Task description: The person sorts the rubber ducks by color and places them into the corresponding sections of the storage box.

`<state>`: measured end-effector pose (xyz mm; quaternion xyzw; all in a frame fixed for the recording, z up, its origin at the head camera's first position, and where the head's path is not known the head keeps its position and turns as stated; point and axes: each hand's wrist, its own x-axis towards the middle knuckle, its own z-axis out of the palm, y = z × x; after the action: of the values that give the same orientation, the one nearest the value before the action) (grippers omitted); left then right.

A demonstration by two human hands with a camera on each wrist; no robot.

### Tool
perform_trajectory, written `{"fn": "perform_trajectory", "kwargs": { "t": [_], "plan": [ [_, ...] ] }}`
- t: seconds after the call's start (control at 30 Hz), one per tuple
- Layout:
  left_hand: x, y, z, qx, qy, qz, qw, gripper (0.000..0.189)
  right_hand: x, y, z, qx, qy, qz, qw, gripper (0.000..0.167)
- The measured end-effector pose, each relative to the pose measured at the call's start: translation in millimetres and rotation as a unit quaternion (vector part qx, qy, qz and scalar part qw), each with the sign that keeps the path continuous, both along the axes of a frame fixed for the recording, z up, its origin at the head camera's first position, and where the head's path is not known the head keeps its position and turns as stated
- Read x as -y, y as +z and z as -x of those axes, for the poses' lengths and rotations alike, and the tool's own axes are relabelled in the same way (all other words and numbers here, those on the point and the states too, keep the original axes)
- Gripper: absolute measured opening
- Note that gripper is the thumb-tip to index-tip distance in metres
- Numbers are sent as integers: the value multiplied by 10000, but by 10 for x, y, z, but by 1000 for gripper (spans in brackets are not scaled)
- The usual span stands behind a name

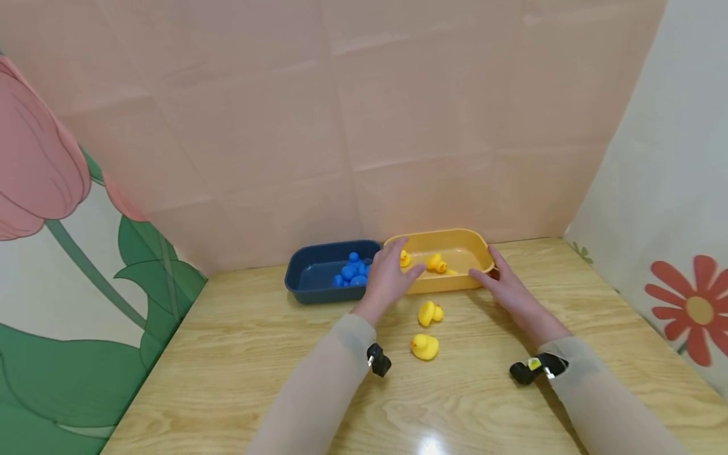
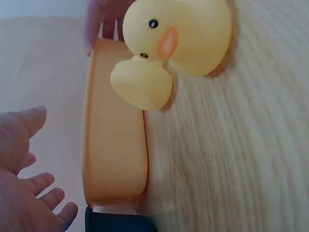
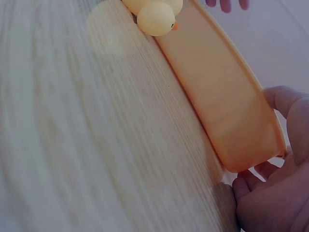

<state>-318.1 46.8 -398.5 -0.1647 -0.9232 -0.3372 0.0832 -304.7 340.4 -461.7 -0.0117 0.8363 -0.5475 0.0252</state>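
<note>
The yellow tray (image 1: 440,284) stands against the back wall with rubber ducks (image 1: 436,263) inside. At its right end, my right hand (image 1: 512,292) grips the corner, thumb toward the front wall and fingers round the end. My left hand (image 1: 388,278) hovers over the tray's left end, fingers spread and loosely bent; in the left wrist view the hand (image 2: 24,179) is apart from the tray wall. Two yellow ducks lie on the table in front: one tipped on its side (image 1: 429,313), the nearer one upright (image 1: 424,347).
A dark blue tray (image 1: 327,295) sits beside the yellow one, on its left, with several small blue objects (image 1: 354,272) heaped at its right side. Walls with printed flowers (image 1: 698,309) flank the wooden table (image 1: 227,354).
</note>
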Motion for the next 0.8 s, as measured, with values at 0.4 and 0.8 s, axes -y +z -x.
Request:
{"fn": "perform_trajectory", "kwargs": {
  "t": [0.4,0.8],
  "plan": [
    [150,-46,-249,73,-269,216,9994,82,-6,20,-14,-60,89,123,9999,110],
    [274,-67,-494,263,-592,129,9978,84,-2,40,-34,18,48,81,10000,117]
  ]
}}
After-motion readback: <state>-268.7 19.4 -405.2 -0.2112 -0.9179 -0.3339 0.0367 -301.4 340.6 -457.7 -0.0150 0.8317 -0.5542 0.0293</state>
